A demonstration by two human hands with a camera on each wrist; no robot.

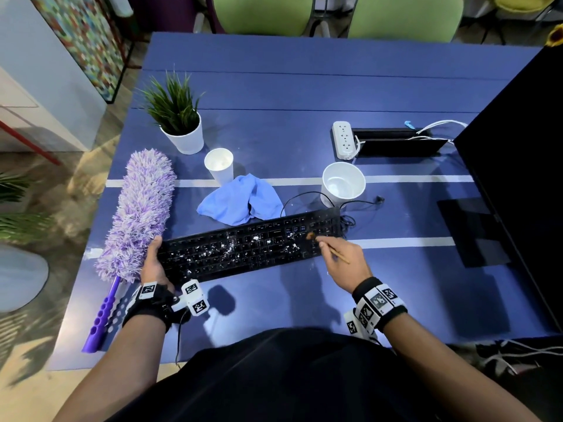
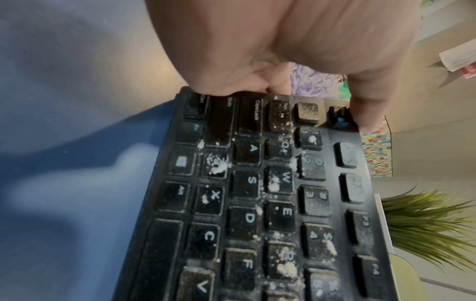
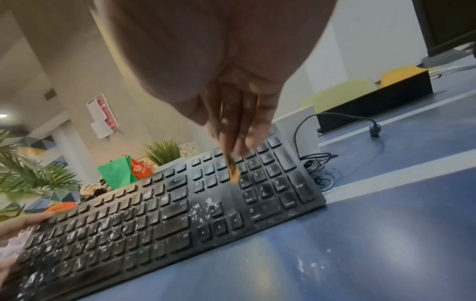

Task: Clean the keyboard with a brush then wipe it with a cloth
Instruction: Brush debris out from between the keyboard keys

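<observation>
A black keyboard (image 1: 249,245) speckled with white crumbs lies across the blue table (image 1: 304,92). My left hand (image 1: 154,260) grips its left end; in the left wrist view the fingers (image 2: 365,101) curl over the far corner of the keyboard (image 2: 257,203). My right hand (image 1: 341,257) pinches a thin wooden brush (image 1: 330,249), and its bristles (image 1: 310,236) touch the keys near the number pad. The right wrist view shows the brush tip (image 3: 233,173) on the keyboard (image 3: 167,213). A crumpled blue cloth (image 1: 240,199) lies just behind the keyboard.
A purple fluffy duster (image 1: 137,214) lies left of the keyboard. Behind stand a potted plant (image 1: 179,123), a paper cup (image 1: 219,164), a white bowl-like cup (image 1: 342,184) and a power strip (image 1: 342,140). A black monitor (image 1: 518,166) rises at the right. The keyboard cable (image 1: 347,208) coils behind.
</observation>
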